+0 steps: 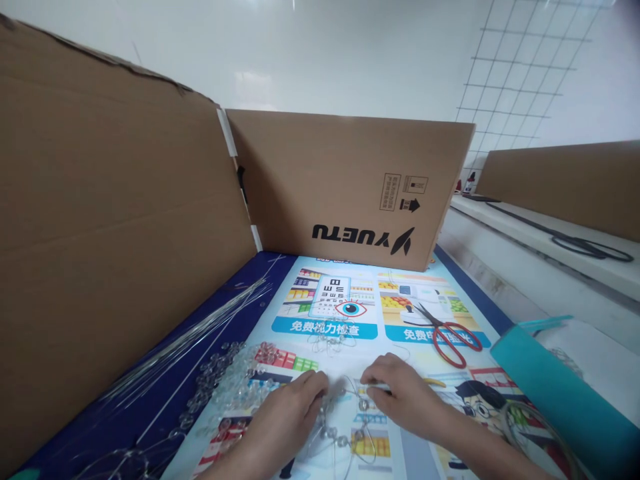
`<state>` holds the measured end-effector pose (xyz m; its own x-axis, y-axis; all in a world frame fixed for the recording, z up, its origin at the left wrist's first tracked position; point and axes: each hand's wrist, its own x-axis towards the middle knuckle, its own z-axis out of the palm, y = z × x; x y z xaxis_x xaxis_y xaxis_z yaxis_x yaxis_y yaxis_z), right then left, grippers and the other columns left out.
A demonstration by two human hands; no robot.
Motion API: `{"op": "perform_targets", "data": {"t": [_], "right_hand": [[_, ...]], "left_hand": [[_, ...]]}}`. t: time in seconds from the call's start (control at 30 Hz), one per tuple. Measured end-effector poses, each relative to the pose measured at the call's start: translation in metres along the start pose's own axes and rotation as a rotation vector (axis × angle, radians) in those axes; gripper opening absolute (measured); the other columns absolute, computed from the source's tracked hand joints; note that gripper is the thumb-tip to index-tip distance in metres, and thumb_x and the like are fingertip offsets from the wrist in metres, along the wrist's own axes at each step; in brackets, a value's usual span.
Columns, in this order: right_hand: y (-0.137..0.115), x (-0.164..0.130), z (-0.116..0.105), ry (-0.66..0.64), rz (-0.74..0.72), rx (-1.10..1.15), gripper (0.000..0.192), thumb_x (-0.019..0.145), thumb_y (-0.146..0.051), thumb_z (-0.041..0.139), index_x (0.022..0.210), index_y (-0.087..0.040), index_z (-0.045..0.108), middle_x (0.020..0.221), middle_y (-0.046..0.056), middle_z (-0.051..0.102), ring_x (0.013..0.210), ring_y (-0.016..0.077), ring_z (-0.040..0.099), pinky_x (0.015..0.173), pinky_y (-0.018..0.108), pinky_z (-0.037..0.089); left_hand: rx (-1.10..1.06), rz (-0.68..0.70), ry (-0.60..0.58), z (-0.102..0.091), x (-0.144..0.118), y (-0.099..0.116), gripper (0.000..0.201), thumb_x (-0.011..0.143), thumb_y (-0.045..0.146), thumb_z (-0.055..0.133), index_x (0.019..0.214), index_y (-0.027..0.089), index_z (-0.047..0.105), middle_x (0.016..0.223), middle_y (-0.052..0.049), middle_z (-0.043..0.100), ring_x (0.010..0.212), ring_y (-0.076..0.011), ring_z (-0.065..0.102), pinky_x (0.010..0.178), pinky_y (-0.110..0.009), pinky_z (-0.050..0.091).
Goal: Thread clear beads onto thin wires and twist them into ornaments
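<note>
the fingers of the left hand are curled down onto a strand of thin wire strung with clear beads, low in the middle of the frame, and they seem to pinch it, though the grip itself is hidden under the knuckles. the right hand, just beside it, has its fingers drawn together around a small pale tool or wire end that points left toward the other hand; what exactly it grips is too small to tell. between and below the two hands the beaded wire loops over the printed poster that covers the table.

left of the left hand lies a loose heap of clear glass beads, spreading toward the lower left. further left, a bundle of straight thin wires runs diagonally along the dark blue edge of the poster. a small finished wire-and-bead piece lies just above the hands. red-handled scissors lie to the upper right of the right hand, apart from it. a teal box sits tilted at the right edge. a cardboard sheet walls off the left side, and a cardboard box printed upside down with "yuetu" stands at the back.
</note>
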<state>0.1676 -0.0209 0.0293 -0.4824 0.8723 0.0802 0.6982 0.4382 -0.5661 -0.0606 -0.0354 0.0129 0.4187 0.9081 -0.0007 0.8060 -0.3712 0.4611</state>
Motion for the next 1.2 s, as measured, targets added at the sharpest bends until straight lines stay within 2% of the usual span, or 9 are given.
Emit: {"op": "perform_targets", "data": {"t": [0.2, 0.33, 0.47, 0.57, 0.73, 0.97, 1.2], "right_hand": [[0.001, -0.026, -0.005, 0.052, 0.005, -0.119, 0.021, 0.078, -0.016, 0.051, 0.094, -0.024, 0.061, 0.092, 0.002, 0.059, 0.091, 0.0187, 0.049, 0.085, 0.031, 0.035], [-0.001, -0.035, -0.001, 0.097, -0.003, -0.131, 0.021, 0.077, -0.021, 0.054, 0.097, -0.024, 0.060, 0.096, 0.003, 0.057, 0.094, 0.0196, 0.046, 0.089, 0.033, 0.033], [-0.005, -0.040, 0.013, 0.118, 0.029, -0.127, 0.035, 0.068, -0.030, 0.064, 0.102, -0.024, 0.058, 0.103, 0.004, 0.053, 0.098, 0.0224, 0.042, 0.090, 0.035, 0.031], [-0.007, -0.040, 0.021, 0.107, 0.049, -0.153, 0.041, 0.064, -0.030, 0.066, 0.104, -0.025, 0.057, 0.105, 0.003, 0.052, 0.100, 0.0231, 0.041, 0.090, 0.036, 0.030], [-0.008, -0.035, 0.017, 0.091, 0.076, -0.220, 0.033, 0.068, -0.022, 0.059, 0.101, -0.024, 0.056, 0.104, 0.004, 0.051, 0.098, 0.0229, 0.041, 0.088, 0.037, 0.031], [-0.007, -0.033, 0.013, 0.106, 0.044, -0.209, 0.031, 0.071, -0.014, 0.053, 0.100, -0.025, 0.056, 0.104, 0.004, 0.052, 0.096, 0.0224, 0.041, 0.085, 0.036, 0.033], [-0.001, -0.030, 0.013, 0.111, 0.055, -0.213, 0.031, 0.073, -0.014, 0.051, 0.101, -0.024, 0.058, 0.103, 0.003, 0.054, 0.096, 0.0221, 0.042, 0.085, 0.036, 0.033]], "left_hand": [[0.087, -0.026, -0.032, 0.006, 0.003, 0.002, 0.035, 0.084, 0.010, 0.038, 0.108, 0.032, 0.051, 0.097, -0.002, 0.058, 0.080, -0.0176, 0.061, 0.069, -0.023, 0.042], [0.132, -0.014, -0.039, 0.008, 0.005, 0.002, 0.045, 0.082, 0.007, 0.038, 0.115, 0.035, 0.049, 0.101, -0.002, 0.057, 0.079, -0.0180, 0.062, 0.067, -0.023, 0.044], [0.116, -0.013, -0.030, 0.008, 0.005, 0.003, 0.043, 0.083, 0.009, 0.038, 0.116, 0.035, 0.050, 0.100, -0.003, 0.057, 0.082, -0.0178, 0.062, 0.069, -0.023, 0.044], [0.108, -0.018, -0.028, 0.007, 0.005, 0.003, 0.043, 0.085, 0.010, 0.037, 0.117, 0.034, 0.050, 0.100, -0.003, 0.057, 0.081, -0.0175, 0.062, 0.070, -0.023, 0.045], [0.096, 0.008, -0.052, 0.003, 0.007, 0.002, 0.040, 0.086, 0.012, 0.036, 0.115, 0.034, 0.052, 0.100, -0.003, 0.058, 0.084, -0.0175, 0.061, 0.072, -0.022, 0.045], [0.067, 0.091, -0.039, 0.001, 0.008, -0.002, 0.039, 0.088, 0.013, 0.035, 0.116, 0.032, 0.053, 0.097, -0.003, 0.059, 0.084, -0.0169, 0.061, 0.072, -0.022, 0.045], [0.046, 0.143, -0.009, 0.003, 0.012, -0.007, 0.036, 0.088, 0.011, 0.036, 0.111, 0.029, 0.055, 0.093, -0.003, 0.060, 0.083, -0.0179, 0.060, 0.069, -0.023, 0.043]]}}
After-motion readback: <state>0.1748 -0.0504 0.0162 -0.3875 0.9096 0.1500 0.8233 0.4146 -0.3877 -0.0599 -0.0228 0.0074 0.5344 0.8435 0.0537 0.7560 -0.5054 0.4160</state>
